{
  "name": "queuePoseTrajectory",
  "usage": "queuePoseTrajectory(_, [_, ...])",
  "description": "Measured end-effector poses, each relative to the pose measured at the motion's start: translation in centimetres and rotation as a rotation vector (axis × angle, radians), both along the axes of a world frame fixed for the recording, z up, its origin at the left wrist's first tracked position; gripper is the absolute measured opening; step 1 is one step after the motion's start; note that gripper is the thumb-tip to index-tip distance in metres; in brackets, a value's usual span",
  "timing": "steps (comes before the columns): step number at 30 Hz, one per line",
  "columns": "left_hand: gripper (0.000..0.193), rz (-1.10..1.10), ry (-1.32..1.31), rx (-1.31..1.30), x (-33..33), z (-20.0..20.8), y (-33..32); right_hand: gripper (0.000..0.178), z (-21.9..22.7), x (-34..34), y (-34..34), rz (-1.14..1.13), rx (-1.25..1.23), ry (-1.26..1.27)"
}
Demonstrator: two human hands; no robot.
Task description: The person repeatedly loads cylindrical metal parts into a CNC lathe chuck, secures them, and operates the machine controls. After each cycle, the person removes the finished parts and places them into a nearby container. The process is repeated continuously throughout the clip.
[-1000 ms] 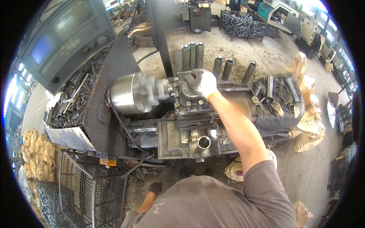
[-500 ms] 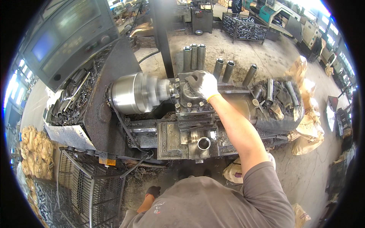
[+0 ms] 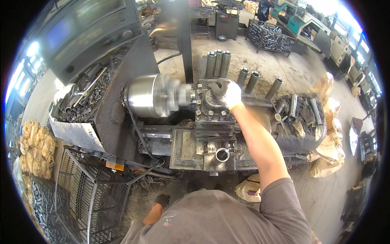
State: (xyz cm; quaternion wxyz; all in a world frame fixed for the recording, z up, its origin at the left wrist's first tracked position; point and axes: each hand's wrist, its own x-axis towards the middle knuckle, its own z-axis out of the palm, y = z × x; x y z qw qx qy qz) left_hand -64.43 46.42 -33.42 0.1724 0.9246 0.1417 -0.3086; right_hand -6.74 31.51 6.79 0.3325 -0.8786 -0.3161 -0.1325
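My right hand [image 3: 228,94], in a white glove with dark finger surfaces, is closed over the top of the lathe's square tool post [image 3: 211,110]. Whatever lies under its curled fingers is hidden. Just left of the tool post is the shiny stepped chuck [image 3: 143,96], its narrower steps blurred as if turning. Low beside my body hangs my left hand [image 3: 163,199] in a dark glove, away from the machine; its fingers are too dark and small to read. A short metal tube [image 3: 222,154] stands upright on the carriage [image 3: 183,152] near me.
Several metal tubes [image 3: 252,82] stand behind the tool post. More lie on a dark cloth-covered surface [image 3: 304,118] at right, beside brown sacks [image 3: 327,156]. A control panel [image 3: 85,36] and a tray of chips [image 3: 87,95] are at left. A mesh cart [image 3: 75,179] stands lower left.
The whole view has shifted, so the machine appears slightly farther right. My right hand stays on the tool post, and my left hand still hangs low.
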Motion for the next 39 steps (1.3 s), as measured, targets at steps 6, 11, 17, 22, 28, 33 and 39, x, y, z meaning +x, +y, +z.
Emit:
queuePoseTrajectory(6, [0.018,0.155,0.026,-0.165,-1.1,-1.8,1.2,0.037,0.5,-0.3,-0.1,0.002,-0.009,-0.021])
queuePoseTrajectory(11, [0.023,-0.049,-0.497,0.261,1.6,1.3,1.8,0.029,0.0,0.0,0.1,0.052,-0.084,-0.132])
queuePoseTrajectory(17, [0.021,0.793,-0.900,0.125,11.2,24.6,1.2,0.029,-0.4,0.2,0.1,0.046,0.036,-0.079])
queuePoseTrajectory(22, [0.014,0.357,-1.538,0.293,17.2,41.6,4.2,0.029,0.0,-0.2,0.2,0.041,0.062,-0.038])
queuePoseTrajectory(28, [0.032,0.181,-1.652,0.479,27.0,52.6,10.5,0.032,0.7,-0.5,0.1,0.027,0.009,-0.028])
queuePoseTrajectory(33, [0.033,0.230,-1.346,0.743,36.2,58.8,17.0,0.033,1.0,-0.4,-0.3,0.013,-0.018,0.023])
queuePoseTrajectory(39, [0.049,0.259,-1.183,0.920,44.8,62.1,23.1,0.030,1.1,-0.4,-0.8,0.031,0.014,0.062])
